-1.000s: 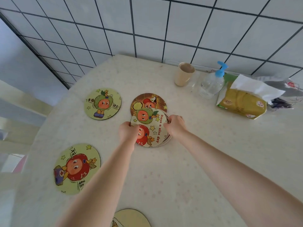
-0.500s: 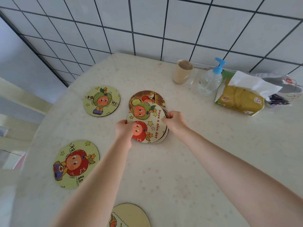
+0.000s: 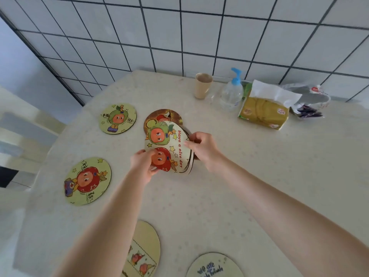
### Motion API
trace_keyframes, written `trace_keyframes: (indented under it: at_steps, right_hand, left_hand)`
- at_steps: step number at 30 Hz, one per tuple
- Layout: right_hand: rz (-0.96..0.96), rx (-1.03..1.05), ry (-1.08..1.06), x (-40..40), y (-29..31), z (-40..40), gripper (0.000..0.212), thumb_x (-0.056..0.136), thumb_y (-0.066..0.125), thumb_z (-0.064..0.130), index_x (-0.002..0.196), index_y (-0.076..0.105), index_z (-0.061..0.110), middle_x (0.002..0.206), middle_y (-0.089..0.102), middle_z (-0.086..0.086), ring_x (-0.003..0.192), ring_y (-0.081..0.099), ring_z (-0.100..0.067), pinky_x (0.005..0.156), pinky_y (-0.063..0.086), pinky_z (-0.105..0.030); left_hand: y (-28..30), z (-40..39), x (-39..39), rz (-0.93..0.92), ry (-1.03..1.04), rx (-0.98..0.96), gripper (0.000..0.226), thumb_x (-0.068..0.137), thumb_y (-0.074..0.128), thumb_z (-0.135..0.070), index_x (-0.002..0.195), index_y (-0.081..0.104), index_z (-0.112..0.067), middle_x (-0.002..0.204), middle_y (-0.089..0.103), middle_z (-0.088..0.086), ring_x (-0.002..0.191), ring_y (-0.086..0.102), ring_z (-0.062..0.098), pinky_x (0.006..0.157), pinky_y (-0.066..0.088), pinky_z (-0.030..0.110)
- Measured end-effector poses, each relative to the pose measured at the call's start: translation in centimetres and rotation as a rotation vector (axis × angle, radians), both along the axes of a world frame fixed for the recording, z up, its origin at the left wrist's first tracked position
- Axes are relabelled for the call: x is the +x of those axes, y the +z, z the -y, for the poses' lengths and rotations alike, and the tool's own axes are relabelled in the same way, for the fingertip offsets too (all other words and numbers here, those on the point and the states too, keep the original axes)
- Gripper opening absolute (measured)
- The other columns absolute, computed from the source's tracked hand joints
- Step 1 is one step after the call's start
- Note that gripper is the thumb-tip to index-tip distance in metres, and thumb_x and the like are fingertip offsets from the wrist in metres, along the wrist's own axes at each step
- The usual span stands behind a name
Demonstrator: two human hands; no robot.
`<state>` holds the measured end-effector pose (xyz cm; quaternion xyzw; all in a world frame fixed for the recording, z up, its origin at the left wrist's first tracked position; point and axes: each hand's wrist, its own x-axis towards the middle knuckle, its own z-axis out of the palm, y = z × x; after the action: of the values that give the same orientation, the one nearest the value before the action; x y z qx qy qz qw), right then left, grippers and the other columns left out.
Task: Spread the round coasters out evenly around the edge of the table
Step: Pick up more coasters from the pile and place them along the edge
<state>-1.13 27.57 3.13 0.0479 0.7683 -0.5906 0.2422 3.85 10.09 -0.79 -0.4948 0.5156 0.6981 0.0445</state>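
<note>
Both hands [image 3: 143, 164] on tilted coaster stack [image 3: 169, 146], lettering rightward

Desk [image 3: 259, 176]: matt cream top w/ faint speckle, smooth, looks like a wipe-clean cover. Coasters: thin stiff board, prob. cork or card, printed matt faces, pale raw edge showing on the lifted stack [image 3: 169, 146]; brown-faced coaster [image 3: 163, 114] behind it has a darker print. Far wall tiles [image 3: 199, 33]: glossy white ceramic, dark grout lines. Cup [image 3: 202, 85]: beige, matt, plastic or paper, can't tell which. Pump bottle [image 3: 231, 94]: clear glossy plastic, blue plastic pump. Tissue pack [image 3: 263, 113]: shiny yellow plastic film, soft white paper tissue sticking out the top. Far right: crinkly clear plastic bag [image 3: 311, 94].
</note>
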Motion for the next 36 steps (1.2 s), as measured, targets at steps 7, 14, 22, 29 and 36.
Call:
trace_keyframes:
  at_steps: [7, 14, 22, 29, 36]
  right_hand:
    - [0.052, -0.14, 0.093, 6.4, 2.3, -11.3, 0.01, 0.088, 0.065, 0.01, 0.08, 0.059, 0.014, 0.082, 0.067, -0.006, 0.082, 0.067, -0.024, 0.081, 0.058, -0.049]
    - [0.082, -0.087, 0.025, 14.3, 3.2, -26.6, 0.005, 0.087, 0.065, 0.012, 0.084, 0.061, 0.014, 0.084, 0.069, -0.004, 0.081, 0.068, -0.021, 0.079, 0.058, -0.045]
    - [0.165, 0.055, -0.204, 24.2, 1.0, -38.9, 0.008, 0.084, 0.063, 0.014, 0.076, 0.061, 0.014, 0.083, 0.067, -0.01, 0.075, 0.063, -0.024, 0.069, 0.053, -0.041]
    - [0.205, 0.171, -0.246, 30.5, -1.4, -42.5, 0.007, 0.083, 0.063, 0.014, 0.076, 0.064, 0.014, 0.083, 0.071, -0.013, 0.072, 0.066, -0.025, 0.073, 0.058, -0.053]
    - [0.324, 0.036, -0.466, 36.1, -4.1, -41.3, 0.009, 0.087, 0.058, 0.011, 0.085, 0.067, 0.013, 0.088, 0.074, -0.009, 0.082, 0.072, -0.025, 0.075, 0.061, -0.049]
  left_hand:
    - [1.5, -12.0, 8.1, -0.055, 0.027, 0.15, 0.023, 0.084, 0.058, 0.0, 0.105, 0.052, -0.008, 0.1, 0.06, 0.019, 0.085, 0.062, 0.037, 0.059, 0.053, 0.045]
    - [1.8, -26.3, 16.0, -0.035, -0.003, 0.199, 0.013, 0.081, 0.063, -0.001, 0.091, 0.056, -0.006, 0.101, 0.061, 0.016, 0.093, 0.059, 0.026, 0.065, 0.049, 0.034]
    - [1.5, -37.3, 24.3, 0.041, -0.13, 0.187, 0.007, 0.09, 0.058, -0.004, 0.096, 0.059, -0.002, 0.104, 0.062, 0.019, 0.099, 0.058, 0.031, 0.093, 0.049, 0.044]
    - [0.1, -40.5, 30.2, 0.064, -0.225, 0.141, 0.004, 0.089, 0.059, -0.005, 0.092, 0.059, -0.005, 0.096, 0.067, 0.016, 0.088, 0.062, 0.027, 0.067, 0.051, 0.034]
    - [-0.6, -39.9, 30.9, 0.011, -0.366, -0.058, 0.005, 0.082, 0.066, -0.011, 0.085, 0.062, -0.011, 0.086, 0.071, 0.011, 0.077, 0.066, 0.022, 0.061, 0.048, 0.028]
